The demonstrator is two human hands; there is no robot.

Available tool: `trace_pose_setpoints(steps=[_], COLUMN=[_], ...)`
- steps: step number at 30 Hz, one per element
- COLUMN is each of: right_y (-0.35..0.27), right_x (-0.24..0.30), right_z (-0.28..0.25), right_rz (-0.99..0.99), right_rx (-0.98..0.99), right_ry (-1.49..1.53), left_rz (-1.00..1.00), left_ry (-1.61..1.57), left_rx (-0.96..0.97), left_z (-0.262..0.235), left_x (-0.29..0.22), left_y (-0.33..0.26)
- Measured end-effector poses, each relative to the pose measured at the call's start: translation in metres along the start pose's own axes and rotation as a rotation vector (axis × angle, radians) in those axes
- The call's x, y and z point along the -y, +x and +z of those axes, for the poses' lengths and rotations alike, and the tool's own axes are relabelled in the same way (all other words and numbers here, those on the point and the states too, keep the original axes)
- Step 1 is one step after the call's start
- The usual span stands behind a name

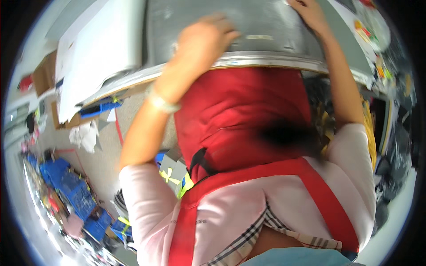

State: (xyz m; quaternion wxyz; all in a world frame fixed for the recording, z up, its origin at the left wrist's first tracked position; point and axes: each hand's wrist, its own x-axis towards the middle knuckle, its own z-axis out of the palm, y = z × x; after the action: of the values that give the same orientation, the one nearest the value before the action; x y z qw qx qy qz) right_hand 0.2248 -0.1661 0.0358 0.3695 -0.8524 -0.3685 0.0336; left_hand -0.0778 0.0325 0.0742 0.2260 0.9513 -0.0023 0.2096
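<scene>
A grey metal sheet (266,26) is seen lying flat on a workbench at the top of the view, its near edge (266,60) running as a bright rounded strip just above a red apron (239,115). The left hand (206,42) is laid on the sheet near that edge, fingers curled and knuckles raised, pressed against the metal; whether anything is pinched beneath it cannot be told. The right hand (310,13) is placed farther up the sheet, toward the top of the picture, palm down with the fingers partly cut off by the frame, so its grip cannot be made out either. The two hands are held well apart, both touching the sheet. A pale band (162,103) is worn on the left wrist, and pink sleeves (142,195) are seen on both upper arms. To the left of the sheet, a white panel (100,53) is rested on the bench, overhanging its edge. Below it, on the floor, a cardboard box (44,73), crumpled white paper (84,135) and several blue crates (66,186) are scattered. At the right rim a dark, cluttered area is shown, too blurred to be told apart.
</scene>
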Motion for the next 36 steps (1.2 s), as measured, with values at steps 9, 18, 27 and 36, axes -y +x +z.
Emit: trace_pose_setpoints(steps=[9,18,27,36], right_y=[-0.003,-0.108,-0.123,-0.125], right_x=[-0.006,0.083,0.076,0.08], right_z=[-0.009,-0.028,-0.023,-0.025], right_rz=[0.072,-0.127,-0.328,0.131], right_rx=[0.027,0.233,0.197,0.16], right_ry=[0.092,0.012,-0.085,0.159], left_rz=[0.053,0.208,-0.148,-0.158], left_ry=[0.107,-0.31,0.256,0.256], left_rx=[-0.221,-0.422,0.01,0.02], left_z=[0.086,0.087,0.061,0.061], left_x=[0.008,0.02,-0.017,-0.017], left_y=[0.05,0.04,0.051,0.05])
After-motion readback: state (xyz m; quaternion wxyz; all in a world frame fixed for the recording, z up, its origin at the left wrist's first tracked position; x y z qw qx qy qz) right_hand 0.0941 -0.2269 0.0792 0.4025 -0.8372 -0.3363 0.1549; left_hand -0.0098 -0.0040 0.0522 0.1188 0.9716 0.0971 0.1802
